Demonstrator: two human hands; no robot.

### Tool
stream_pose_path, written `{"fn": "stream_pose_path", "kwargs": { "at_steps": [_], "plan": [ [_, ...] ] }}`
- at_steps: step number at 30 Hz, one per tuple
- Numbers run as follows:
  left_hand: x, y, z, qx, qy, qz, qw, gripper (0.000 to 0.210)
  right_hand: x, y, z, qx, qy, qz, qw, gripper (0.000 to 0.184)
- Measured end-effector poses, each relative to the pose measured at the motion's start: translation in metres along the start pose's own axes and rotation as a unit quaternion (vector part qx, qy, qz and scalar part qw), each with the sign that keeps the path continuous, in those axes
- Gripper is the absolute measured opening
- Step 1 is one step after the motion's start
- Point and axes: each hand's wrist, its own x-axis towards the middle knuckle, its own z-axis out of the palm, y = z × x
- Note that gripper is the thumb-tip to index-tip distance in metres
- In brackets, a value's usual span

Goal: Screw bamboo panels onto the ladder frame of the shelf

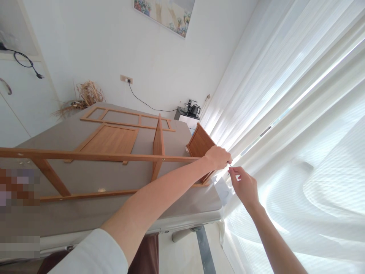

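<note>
My left hand (218, 158) is closed over the right end of a wooden frame (114, 156), where the long top rail meets an upright wooden panel (199, 139). Just right of that corner, my right hand (245, 186) pinches a thin dark metal tool (230, 166), its tip close to my left fingers. Its exact kind is too small to tell. The frame stands on its long side on the table, with a cross panel (158, 142) joined near its middle. My left hand hides the corner joint.
On the grey table (182, 205) lie a loose wooden panel (114, 140) and a ladder-like wooden frame (128, 118). White curtains (313, 171) hang close on the right. Dried stalks (88, 93) stand beyond the far left. A black kettle (195, 109) sits on a small cabinet behind.
</note>
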Motion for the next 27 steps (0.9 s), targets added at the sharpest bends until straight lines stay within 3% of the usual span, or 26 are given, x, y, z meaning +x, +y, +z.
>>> {"fn": "stream_pose_path", "kwargs": {
  "at_steps": [5,9,12,15,17,20,23,25,27],
  "plan": [
    [-0.001,0.001,0.0,0.003,0.01,0.005,1.0,0.034,0.006,0.008,0.006,-0.098,0.039,-0.087,0.991,0.025],
    [-0.001,0.0,0.001,0.005,0.01,0.004,1.0,0.036,0.009,0.011,0.003,-0.189,0.066,-0.184,0.962,0.026],
    [0.0,0.0,0.001,0.007,0.008,0.006,1.0,0.036,0.01,0.009,0.0,-0.196,0.057,-0.197,0.959,0.029],
    [0.0,0.001,0.0,0.01,0.005,0.008,1.0,0.035,0.012,0.005,0.0,-0.076,0.023,-0.09,0.993,0.029],
    [-0.001,0.001,-0.002,0.01,0.004,0.006,1.0,0.033,0.014,0.002,0.001,0.057,-0.02,0.014,0.998,0.032],
    [-0.002,0.002,-0.003,0.003,0.003,0.002,1.0,0.029,0.017,-0.001,0.005,0.252,-0.079,0.141,0.954,0.041],
    [-0.002,0.002,-0.003,-0.007,0.008,0.002,1.0,0.028,0.02,-0.004,0.007,0.369,-0.103,0.213,0.899,0.047],
    [-0.002,0.002,-0.002,-0.008,0.013,0.002,1.0,0.03,0.019,-0.008,0.006,0.383,-0.089,0.234,0.889,0.046],
    [-0.001,0.001,-0.001,-0.004,0.017,0.003,1.0,0.032,0.016,-0.013,0.003,0.351,-0.066,0.23,0.905,0.045]
  ]
}}
